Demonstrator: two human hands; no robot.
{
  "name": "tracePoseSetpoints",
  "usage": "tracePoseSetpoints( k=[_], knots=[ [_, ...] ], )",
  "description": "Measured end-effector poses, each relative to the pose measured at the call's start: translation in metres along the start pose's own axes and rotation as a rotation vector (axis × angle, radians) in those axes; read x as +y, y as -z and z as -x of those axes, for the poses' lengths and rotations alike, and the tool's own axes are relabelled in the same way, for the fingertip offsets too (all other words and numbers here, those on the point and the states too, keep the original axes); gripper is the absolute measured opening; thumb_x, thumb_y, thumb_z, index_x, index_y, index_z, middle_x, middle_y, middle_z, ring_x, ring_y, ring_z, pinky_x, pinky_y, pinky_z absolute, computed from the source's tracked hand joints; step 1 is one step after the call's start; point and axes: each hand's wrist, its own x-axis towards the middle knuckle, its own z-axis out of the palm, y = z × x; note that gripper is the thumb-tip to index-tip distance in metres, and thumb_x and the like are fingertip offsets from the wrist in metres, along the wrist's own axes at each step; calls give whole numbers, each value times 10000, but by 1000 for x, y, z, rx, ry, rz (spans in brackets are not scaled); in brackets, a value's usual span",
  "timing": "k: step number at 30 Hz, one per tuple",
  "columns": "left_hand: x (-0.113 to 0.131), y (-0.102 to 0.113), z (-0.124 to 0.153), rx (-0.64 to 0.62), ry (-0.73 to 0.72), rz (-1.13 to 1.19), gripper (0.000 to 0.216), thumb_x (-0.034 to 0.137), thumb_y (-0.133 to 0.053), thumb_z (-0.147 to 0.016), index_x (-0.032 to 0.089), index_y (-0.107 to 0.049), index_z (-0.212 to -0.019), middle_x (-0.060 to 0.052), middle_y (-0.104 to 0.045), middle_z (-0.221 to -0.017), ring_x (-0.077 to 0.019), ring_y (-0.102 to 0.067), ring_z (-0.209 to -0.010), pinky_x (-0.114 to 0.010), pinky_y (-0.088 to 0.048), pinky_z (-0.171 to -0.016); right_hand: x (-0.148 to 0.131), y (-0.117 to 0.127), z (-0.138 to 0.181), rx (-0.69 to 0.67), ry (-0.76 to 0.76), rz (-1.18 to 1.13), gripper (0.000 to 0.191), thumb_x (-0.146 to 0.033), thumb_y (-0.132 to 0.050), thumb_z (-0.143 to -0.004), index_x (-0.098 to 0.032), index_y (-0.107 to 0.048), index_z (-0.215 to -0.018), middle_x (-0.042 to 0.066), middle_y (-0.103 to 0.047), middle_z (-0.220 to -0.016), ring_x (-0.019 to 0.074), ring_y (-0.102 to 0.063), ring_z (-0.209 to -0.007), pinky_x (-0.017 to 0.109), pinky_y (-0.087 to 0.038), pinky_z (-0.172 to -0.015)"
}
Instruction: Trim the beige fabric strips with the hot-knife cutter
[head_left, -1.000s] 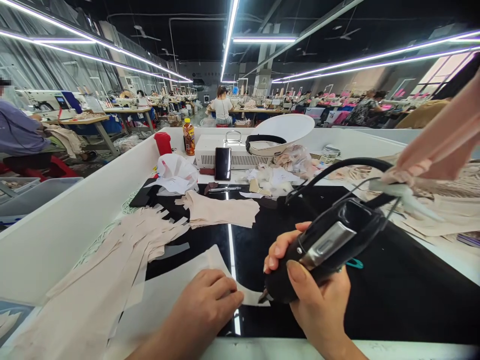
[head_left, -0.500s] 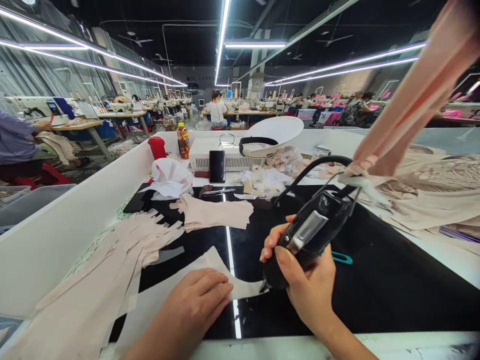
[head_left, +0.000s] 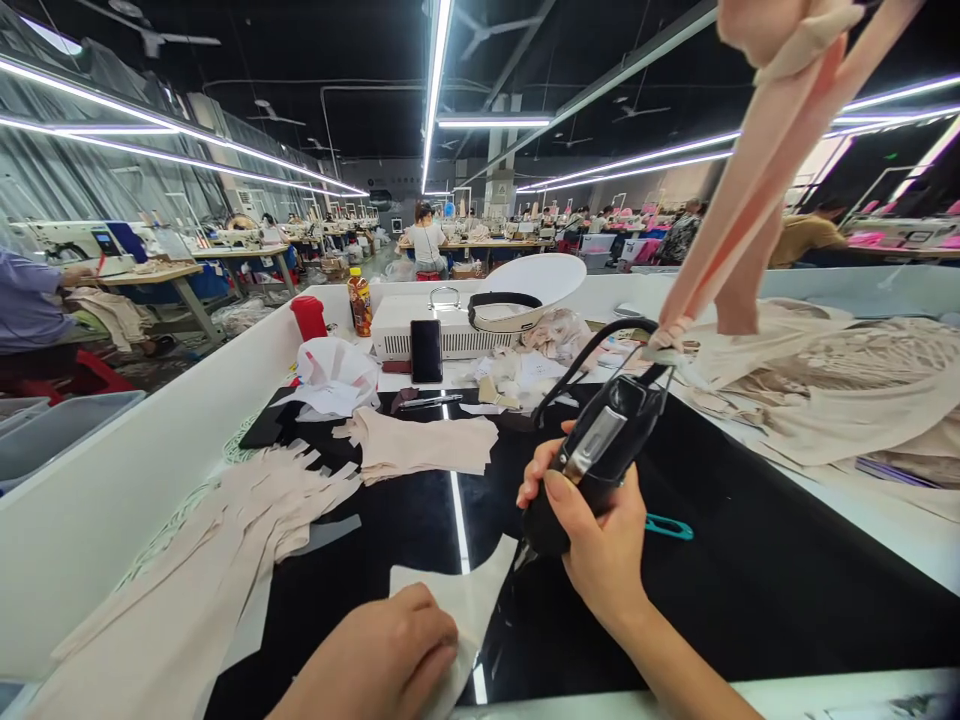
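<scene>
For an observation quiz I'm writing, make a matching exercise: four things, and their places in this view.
1. black handheld tool with silver plate
2. pale, thin, curved-edged piece
3. black rectangular phone
4. yellow-capped brown bottle

A. in front of the white vented box
B. under the left hand
C. beside the red rounded object
D. in the right hand

Pairs: 1-D, 2-B, 3-A, 4-C

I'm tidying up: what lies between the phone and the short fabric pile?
In the head view, a pen lies between the phone and the fabric pile, a small dark piece beside it.
</scene>
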Motion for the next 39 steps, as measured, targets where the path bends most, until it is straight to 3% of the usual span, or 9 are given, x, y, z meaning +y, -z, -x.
tracePoseSetpoints(
  k=[2, 4, 8, 12, 17, 21, 31, 35, 39],
  knots=[
    [5, 13, -15, -75, 100, -32, 181, 58, -611, -967, 225, -681, -956, 9, -691, -940, -152, -705, -777, -252, -559, -710, 0, -1, 4, -13, -7, -6, 310, -283, -785, -900, -308, -583, -1134, -66, -679, -832, 119, -636, -595, 267, -573, -571],
    [5, 24, -34, -109, 64, -27, 224, 93, -741, -924, 210, -669, -1101, -26, -718, -1133, -215, -705, -1044, -327, -565, -926, 1, -2, 7, -22, -19, -16, 333, -299, -785, -901, -316, -579, -1162, -62, -678, -841, 121, -640, -596, 272, -578, -574],
    [-10, 29, -66, -267, -136, 105, 454, 254, -869, -857, 225, -621, -1235, -67, -635, -1436, -291, -444, -1488, -517, -318, -1258, 3, -4, 12, -15, -46, -29, 337, -303, -797, -890, -309, -578, -1146, -52, -681, -853, 121, -641, -615, 270, -579, -592],
    [-25, 22, -79, -384, -160, 178, 465, 351, -827, -892, 224, -605, -1280, -125, -593, -1479, -301, -338, -1553, -615, -216, -1273, 4, -6, 16, -4, -74, -27, 282, -311, -795, -886, -285, -600, -1087, -49, -686, -839, 119, -641, -622, 272, -579, -606],
    [-30, 21, -78, -401, -128, 220, 435, 458, -809, -889, 264, -620, -1229, -77, -631, -1396, -293, -435, -1494, -638, -121, -1277, 3, -12, 18, -9, -81, -66, 295, -268, -796, -874, -278, -596, -1090, -50, -689, -832, 115, -631, -603, 261, -576, -570],
    [-32, 23, -73, -406, -110, 161, 474, 507, -783, -902, 266, -613, -1274, -85, -621, -1423, -330, -336, -1548, -687, -65, -1256, 1, -21, 18, -3, -60, -62, 340, -212, -782, -847, -293, -578, -1107, -57, -696, -807, 117, -637, -587, 247, -572, -545],
    [-29, 26, -60, -397, -53, 61, 639, 481, -851, -852, 321, -572, -1405, -51, -554, -1546, -339, -244, -1583, -707, -67, -1248, 4, -28, 21, -10, -73, -22, 290, -225, -768, -828, -273, -600, -1060, -38, -684, -816, 136, -671, -652, 297, -619, -656],
    [-27, 28, -58, -393, -59, 54, 546, 437, -859, -852, 337, -628, -1336, -35, -497, -1599, -349, -232, -1584, -731, -50, -1233, 4, -30, 19, -26, -75, -13, 272, -201, -760, -831, -272, -599, -1038, -48, -673, -804, 119, -636, -610, 289, -608, -637],
    [-25, 32, -60, -418, -42, 73, 478, 491, -820, -879, 296, -638, -1276, -53, -576, -1525, -367, -268, -1571, -751, -52, -1221, 3, -29, 14, 30, -60, -10, 280, -212, -776, -826, -276, -589, -1025, -49, -682, -808, 122, -633, -614, 278, -594, -616]
  ],
)
